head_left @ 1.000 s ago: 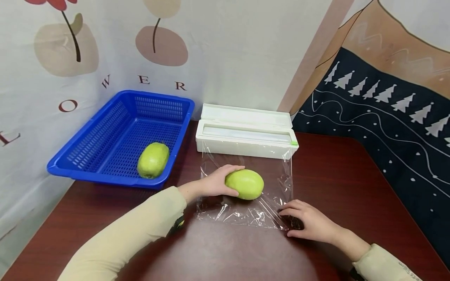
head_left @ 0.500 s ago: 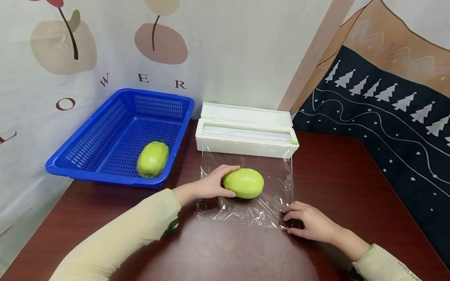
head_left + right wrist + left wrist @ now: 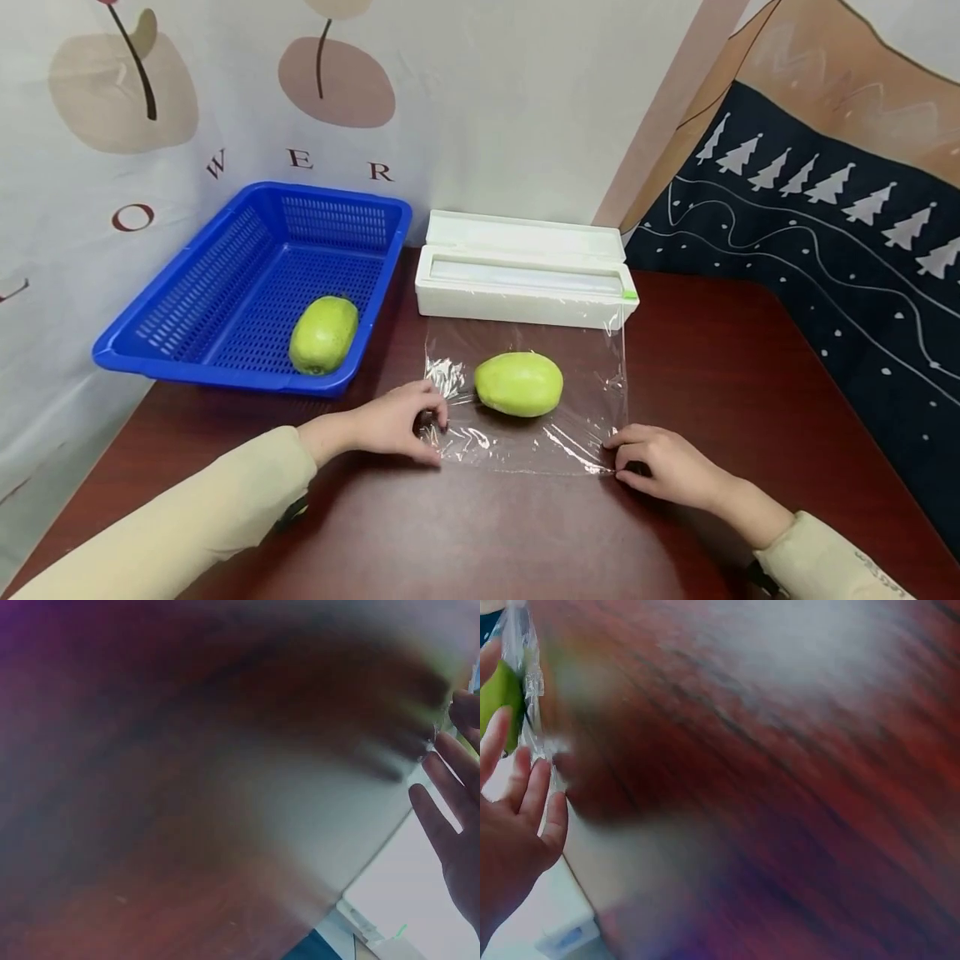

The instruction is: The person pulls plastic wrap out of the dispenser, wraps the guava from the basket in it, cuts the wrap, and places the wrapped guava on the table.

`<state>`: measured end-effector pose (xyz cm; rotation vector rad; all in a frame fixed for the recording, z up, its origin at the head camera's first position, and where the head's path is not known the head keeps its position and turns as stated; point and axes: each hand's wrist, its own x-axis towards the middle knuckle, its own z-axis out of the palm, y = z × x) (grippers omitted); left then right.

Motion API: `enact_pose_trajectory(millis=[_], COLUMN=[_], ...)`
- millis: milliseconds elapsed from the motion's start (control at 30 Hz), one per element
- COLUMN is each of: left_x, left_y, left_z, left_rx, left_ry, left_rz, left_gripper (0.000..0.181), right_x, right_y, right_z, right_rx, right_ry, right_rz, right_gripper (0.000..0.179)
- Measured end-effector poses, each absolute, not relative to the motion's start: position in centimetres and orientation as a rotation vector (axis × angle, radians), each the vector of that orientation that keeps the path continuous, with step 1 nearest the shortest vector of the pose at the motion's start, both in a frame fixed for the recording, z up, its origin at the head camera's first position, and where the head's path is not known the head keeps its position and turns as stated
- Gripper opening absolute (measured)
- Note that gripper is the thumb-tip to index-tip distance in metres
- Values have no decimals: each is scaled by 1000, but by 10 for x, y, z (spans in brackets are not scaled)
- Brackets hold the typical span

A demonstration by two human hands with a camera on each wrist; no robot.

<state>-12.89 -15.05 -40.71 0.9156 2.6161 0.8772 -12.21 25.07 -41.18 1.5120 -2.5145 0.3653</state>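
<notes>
A smooth yellow-green oval fruit (image 3: 518, 384) lies on its side on a sheet of cling film (image 3: 588, 350). The sheet runs forward from a white cling film box (image 3: 517, 305), whose lid stands up at the back. At the sheet's left front corner is my left hand (image 3: 393, 421), thumb and fingers parted around the film's edge; in the left wrist view its fingers (image 3: 536, 791) look spread. My right hand (image 3: 667, 465) pinches the right front corner of the film between thumb and fingers.
On the left stands a blue plastic basket (image 3: 247, 375) with a second green fruit (image 3: 324, 335) in it. A printed cloth (image 3: 510, 108) hangs behind the dark red table (image 3: 720, 358). A green slider (image 3: 629, 294) sits at the box's right end.
My left hand has let go of the fruit and moved left and toward me to the film's corner. The fruit stays on the film. My right hand has barely moved.
</notes>
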Motion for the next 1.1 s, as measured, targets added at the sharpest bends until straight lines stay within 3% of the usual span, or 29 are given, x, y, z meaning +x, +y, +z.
enact_pose_trajectory(millis=[300,700,1100], left_x=[-122,-128,-132], left_y=[-153,-157,-154], left_z=[-402,-391,-385], left_rx=[1160,1360,1193], left_ry=[2697,2689,2781], left_rz=[527,642,1066], left_gripper=[17,13,14], right_x=[-126,-131,-150], right_y=[250,248,248], right_z=[-399,-376,-353], right_rx=[1470,1429,1342], right_ry=[-2645,-2707,-2843], right_rz=[422,435,420], right_gripper=[24,22,15])
